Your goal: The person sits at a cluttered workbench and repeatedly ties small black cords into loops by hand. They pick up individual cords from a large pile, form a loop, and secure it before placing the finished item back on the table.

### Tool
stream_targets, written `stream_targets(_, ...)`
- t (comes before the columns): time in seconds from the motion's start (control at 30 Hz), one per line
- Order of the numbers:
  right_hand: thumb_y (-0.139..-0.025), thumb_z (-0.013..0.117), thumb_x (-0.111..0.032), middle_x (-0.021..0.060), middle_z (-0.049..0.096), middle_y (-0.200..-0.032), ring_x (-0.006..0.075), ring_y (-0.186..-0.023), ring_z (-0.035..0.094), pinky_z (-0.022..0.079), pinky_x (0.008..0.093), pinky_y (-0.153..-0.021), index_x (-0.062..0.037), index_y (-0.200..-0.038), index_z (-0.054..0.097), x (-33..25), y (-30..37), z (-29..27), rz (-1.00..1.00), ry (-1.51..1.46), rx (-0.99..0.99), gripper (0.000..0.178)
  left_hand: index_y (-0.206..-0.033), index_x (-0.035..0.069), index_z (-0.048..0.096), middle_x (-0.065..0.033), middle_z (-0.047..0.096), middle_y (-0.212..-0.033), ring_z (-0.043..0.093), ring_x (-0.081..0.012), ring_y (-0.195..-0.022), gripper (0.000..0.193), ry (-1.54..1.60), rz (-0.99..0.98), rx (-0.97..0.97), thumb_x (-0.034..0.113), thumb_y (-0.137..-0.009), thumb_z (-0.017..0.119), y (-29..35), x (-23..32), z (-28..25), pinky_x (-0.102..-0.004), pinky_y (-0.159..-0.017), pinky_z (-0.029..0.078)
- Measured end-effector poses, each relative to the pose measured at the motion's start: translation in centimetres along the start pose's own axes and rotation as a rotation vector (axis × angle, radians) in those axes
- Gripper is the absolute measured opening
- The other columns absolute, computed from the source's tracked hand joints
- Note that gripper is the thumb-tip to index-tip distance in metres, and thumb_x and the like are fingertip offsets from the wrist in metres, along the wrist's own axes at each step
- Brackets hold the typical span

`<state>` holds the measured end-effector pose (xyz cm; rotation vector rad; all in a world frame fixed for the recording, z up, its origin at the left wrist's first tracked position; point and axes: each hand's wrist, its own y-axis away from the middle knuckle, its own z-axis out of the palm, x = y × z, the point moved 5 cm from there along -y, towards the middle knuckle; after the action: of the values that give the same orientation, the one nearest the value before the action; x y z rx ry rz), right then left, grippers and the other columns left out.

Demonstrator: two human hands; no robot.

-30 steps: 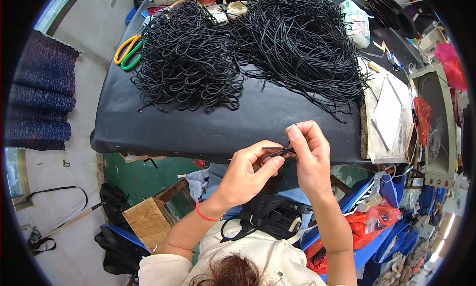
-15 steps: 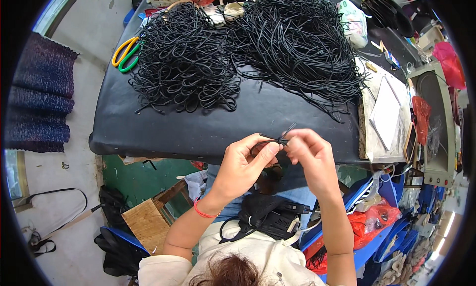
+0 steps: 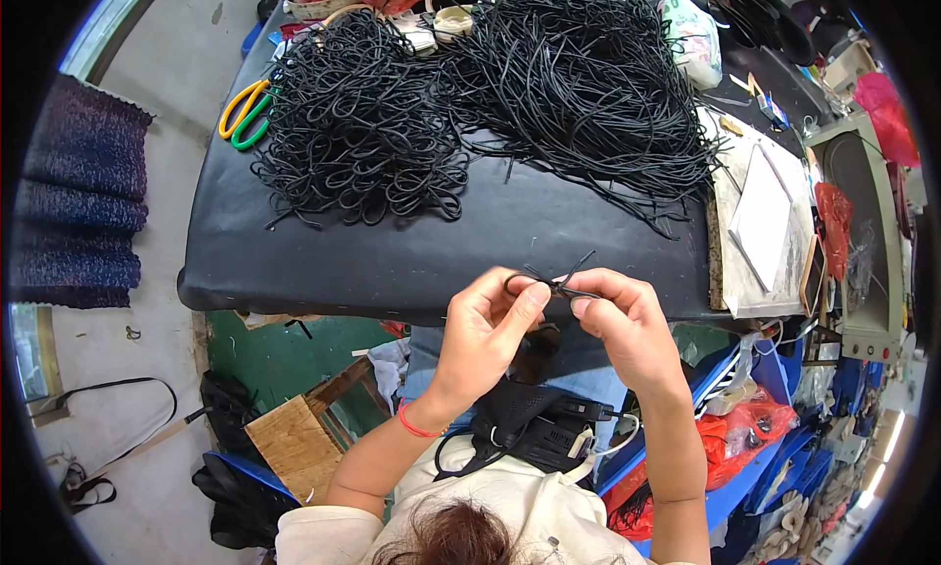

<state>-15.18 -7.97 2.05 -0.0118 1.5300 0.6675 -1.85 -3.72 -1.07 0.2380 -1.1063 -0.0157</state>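
Both my hands meet over the near edge of the black table (image 3: 323, 261), holding a thin black cord (image 3: 557, 287) between them. The cord has a small knot in its middle, with loose ends sticking up and a loop on the left. My left hand (image 3: 487, 325) pinches the loop side between thumb and index finger. A cord end beside the knot is pinched in my right hand (image 3: 627, 328). Beyond them lie a heap of looped black cords (image 3: 363, 124) on the left and a heap of long, straighter black cords (image 3: 598, 85) on the right.
Scissors with yellow and green handles (image 3: 251, 117) lie at the left edge of the table. A pale board (image 3: 720, 242) with a white diamond-shaped piece (image 3: 762, 222) is at the right. A wooden stool (image 3: 291, 438) stands below left, and red plastic bags (image 3: 750, 423) sit at lower right.
My right hand has moved slightly right and its fingers have settled into a pinch on a cord end. The knot now shows plainly between the hands. The left hand keeps its hold.
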Motion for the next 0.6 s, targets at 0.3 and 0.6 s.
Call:
stream_targets(0.3,-0.089,0.057,-0.012,0.0004,0.056,-0.081,0.0048,-0.074,0.051,0.041,0.0196,-0.067,0.0003,-0.088,0.055,-1.2,1.8,0.5,-0.232,0.049,0.175,0.012,-0.101,0.0,0.061,-0.0042,0.063,-0.088,0.06,-0.0095,-0.081,0.019,0.195,-0.065,-0.125,0.013,-0.089,0.056,-1.3,1.1,0.1,-0.0241,-0.073,0.05)
stream_targets(0.6,-0.091,0.053,-0.014,0.0042,0.06,-0.079,0.0076,-0.065,0.056,0.047,0.0215,-0.057,0.0024,-0.091,0.058,-1.9,-0.7,1.4,-0.27,-0.05,-0.017,0.018,-0.089,-0.001,0.062,0.002,0.059,-0.078,0.05,-0.0029,-0.07,0.013,0.066,-0.083,-0.252,0.012,-0.088,0.058,-0.5,1.7,0.8,-0.0189,-0.065,0.042)
